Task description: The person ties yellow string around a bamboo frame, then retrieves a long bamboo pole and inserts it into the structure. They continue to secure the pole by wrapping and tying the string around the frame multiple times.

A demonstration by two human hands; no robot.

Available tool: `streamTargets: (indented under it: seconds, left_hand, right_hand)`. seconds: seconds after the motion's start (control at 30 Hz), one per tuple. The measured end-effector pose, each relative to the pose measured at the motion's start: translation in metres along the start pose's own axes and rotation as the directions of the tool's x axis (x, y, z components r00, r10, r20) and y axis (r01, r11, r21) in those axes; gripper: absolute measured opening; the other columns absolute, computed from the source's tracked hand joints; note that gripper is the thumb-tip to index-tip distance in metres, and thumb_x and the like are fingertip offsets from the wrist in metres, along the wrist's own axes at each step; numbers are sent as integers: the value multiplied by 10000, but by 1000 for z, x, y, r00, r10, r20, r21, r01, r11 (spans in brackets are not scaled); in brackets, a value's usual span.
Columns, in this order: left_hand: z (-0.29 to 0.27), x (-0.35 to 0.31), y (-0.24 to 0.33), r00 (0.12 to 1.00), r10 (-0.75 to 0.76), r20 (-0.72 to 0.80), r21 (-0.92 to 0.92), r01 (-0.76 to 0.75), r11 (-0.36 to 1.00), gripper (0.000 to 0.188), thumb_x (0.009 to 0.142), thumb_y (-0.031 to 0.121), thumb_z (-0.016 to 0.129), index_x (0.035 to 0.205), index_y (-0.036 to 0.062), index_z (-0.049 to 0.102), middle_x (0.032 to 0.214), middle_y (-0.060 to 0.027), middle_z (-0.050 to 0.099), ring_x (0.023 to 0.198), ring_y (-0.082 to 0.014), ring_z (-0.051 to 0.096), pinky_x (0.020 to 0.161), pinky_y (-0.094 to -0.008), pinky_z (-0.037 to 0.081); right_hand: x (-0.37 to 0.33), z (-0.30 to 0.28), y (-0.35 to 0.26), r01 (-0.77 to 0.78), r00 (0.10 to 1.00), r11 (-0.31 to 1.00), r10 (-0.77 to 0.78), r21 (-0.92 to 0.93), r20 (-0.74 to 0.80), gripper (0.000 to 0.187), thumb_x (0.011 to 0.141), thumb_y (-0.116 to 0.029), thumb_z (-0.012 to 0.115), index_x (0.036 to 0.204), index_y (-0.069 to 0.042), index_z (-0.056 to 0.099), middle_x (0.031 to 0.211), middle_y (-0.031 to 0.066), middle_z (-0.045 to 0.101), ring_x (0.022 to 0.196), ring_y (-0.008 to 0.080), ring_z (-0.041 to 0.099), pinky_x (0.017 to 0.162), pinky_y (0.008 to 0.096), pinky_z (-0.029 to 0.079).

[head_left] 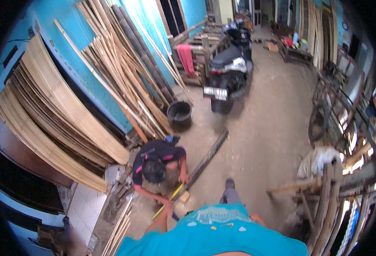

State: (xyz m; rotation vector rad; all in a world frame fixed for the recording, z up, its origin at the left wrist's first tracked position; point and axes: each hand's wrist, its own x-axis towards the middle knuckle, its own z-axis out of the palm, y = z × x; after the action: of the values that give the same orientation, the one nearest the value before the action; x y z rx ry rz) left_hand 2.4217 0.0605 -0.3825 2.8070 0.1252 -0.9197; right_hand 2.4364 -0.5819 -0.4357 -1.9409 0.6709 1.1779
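Note:
A long dark pole (208,157), which looks like bamboo, slants across the floor in front of me. Along its near end runs a thin yellow strip (177,190) that resembles a tape measure. My left hand (167,206) reaches down to this strip, right by the hand of a crouching person (154,168) in a dark shirt; its fingers are too small and overlapped to read. That person's other hand (183,176) rests at the pole. A small wooden block (183,196) lies beside the pole. My right hand (257,219) is low beside my teal shirt, its fingers indistinct.
Split bamboo strips (119,70) and woven panels (64,102) lean on the blue wall at left. A black bucket (179,113) stands near them. A motorcycle (228,77) is parked ahead. Wooden frames (324,192) and a bicycle (319,121) line the right side.

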Motion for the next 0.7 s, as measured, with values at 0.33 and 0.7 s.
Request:
streamTargets:
  seconds: [0.33,0.7]
  left_hand:
    - [-109,40,102,924,-374,-82,-639,239,731,196,890,227,597,855,62,698,783,-79,690,596,-232,622,526,-426,496]
    - [-293,399,50,972,165,168,-580,-38,814,214,869,236,624,997,98,725,898,-86,706,739,-213,647,674,-424,522]
  right_hand:
    - [117,-327,-465,448,782,883,-462,-138,-419,233,865,-209,569,883,-11,690,768,111,676,693,176,609,639,359,481]
    - [119,-303,-866,661,731,623,-661,418,-172,228,988,-271,542,1020,-78,659,866,5,672,687,91,593,603,249,474]
